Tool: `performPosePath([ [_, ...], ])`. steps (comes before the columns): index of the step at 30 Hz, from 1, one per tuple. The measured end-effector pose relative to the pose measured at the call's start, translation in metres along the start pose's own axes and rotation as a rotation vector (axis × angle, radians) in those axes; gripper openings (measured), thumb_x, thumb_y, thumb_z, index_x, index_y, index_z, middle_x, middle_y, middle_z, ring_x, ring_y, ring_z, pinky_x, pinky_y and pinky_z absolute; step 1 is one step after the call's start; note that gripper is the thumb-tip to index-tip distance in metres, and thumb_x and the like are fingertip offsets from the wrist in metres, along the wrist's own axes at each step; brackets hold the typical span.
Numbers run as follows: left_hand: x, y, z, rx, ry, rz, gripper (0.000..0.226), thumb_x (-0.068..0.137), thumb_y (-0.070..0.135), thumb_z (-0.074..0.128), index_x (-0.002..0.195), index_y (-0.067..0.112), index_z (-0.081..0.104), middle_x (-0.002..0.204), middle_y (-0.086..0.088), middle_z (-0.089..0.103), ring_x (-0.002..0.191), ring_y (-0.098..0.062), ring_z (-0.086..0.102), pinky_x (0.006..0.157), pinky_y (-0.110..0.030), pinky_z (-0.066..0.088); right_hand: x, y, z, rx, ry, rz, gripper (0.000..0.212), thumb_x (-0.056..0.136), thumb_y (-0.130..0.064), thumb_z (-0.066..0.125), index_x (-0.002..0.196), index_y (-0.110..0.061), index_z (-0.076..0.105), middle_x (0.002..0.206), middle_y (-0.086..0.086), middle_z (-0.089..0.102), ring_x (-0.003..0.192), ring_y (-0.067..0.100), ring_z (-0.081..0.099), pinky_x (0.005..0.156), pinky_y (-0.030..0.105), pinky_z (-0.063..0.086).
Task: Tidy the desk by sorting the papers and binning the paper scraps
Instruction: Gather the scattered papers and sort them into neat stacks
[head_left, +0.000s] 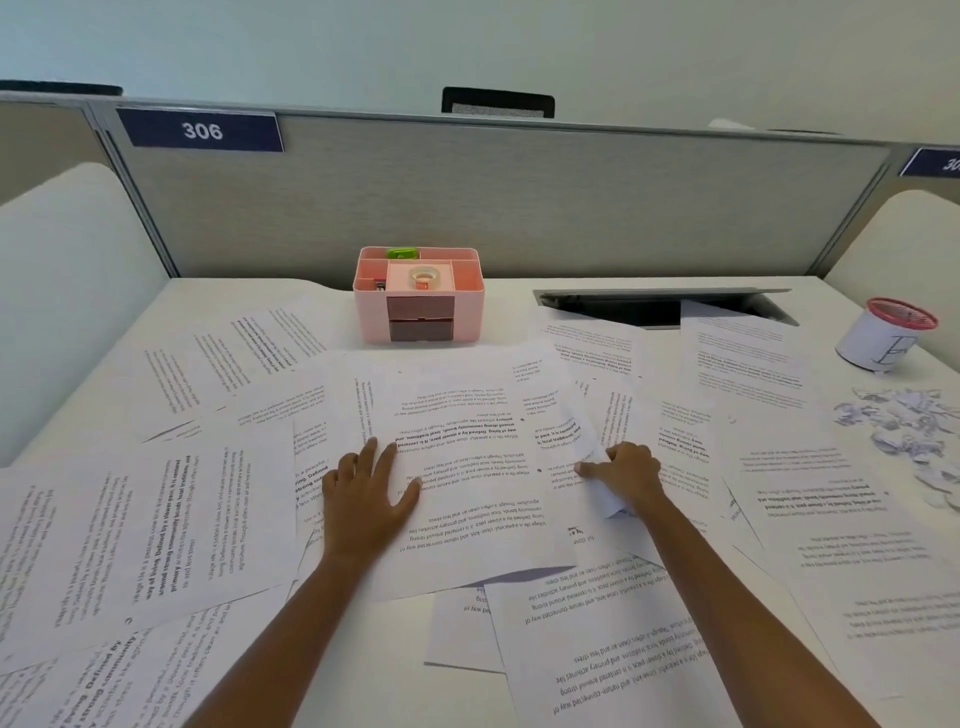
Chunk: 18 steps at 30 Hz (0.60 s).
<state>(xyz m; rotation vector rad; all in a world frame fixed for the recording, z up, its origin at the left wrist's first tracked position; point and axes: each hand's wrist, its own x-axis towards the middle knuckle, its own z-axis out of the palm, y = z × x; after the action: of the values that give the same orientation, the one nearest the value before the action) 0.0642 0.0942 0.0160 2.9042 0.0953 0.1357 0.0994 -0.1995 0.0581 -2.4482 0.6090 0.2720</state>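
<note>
Nearest, loose printed sheets overlap all over the desk; they look light, limp and slippery, best lifted by an edge. The left hand presses the middle sheet, fingers spread. The right hand pinches a curling sheet. Far right, paper scraps lie near a red-rimmed cup.

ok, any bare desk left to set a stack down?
Little. Bare desk shows between the pink organizer and cable hatch, and at the near edge, centre. Loose sheets cover the rest; scraps crowd the right by the cup.
</note>
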Motion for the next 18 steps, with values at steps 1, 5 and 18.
performPosePath([
  [1,-0.001,0.000,0.000,0.002,-0.012,0.001,0.088,0.072,0.064,0.009,0.136,0.018,0.047,0.146,-0.006,0.042,0.127,-0.030,0.041,0.102,-0.043,0.030,0.000,-0.001,0.001,0.029,-0.005,-0.013,0.033,0.078,-0.035,0.071,0.078,-0.010,0.048,0.105,0.017,0.057,0.106,0.031,0.052,0.077,0.031,0.036],
  [5,-0.002,0.004,-0.007,0.014,-0.020,0.039,0.083,0.076,0.058,0.013,0.131,0.010,0.053,0.138,-0.014,0.050,0.120,-0.034,0.050,0.098,-0.045,0.039,-0.006,0.002,0.005,0.246,0.051,-0.111,0.017,0.078,-0.013,0.068,0.085,-0.005,0.056,0.092,0.008,0.056,0.089,0.025,0.055,0.066,0.028,0.040],
  [18,0.037,0.111,-0.020,0.273,-0.259,0.972,0.066,0.092,0.013,0.053,0.148,0.027,0.021,0.157,0.003,0.020,0.143,-0.017,0.019,0.116,-0.033,0.016,-0.029,0.056,-0.002,0.229,0.335,-0.274,0.039,0.087,-0.012,0.061,0.123,0.000,0.049,0.121,0.020,0.060,0.114,0.036,0.055,0.096,0.038,0.043],
])
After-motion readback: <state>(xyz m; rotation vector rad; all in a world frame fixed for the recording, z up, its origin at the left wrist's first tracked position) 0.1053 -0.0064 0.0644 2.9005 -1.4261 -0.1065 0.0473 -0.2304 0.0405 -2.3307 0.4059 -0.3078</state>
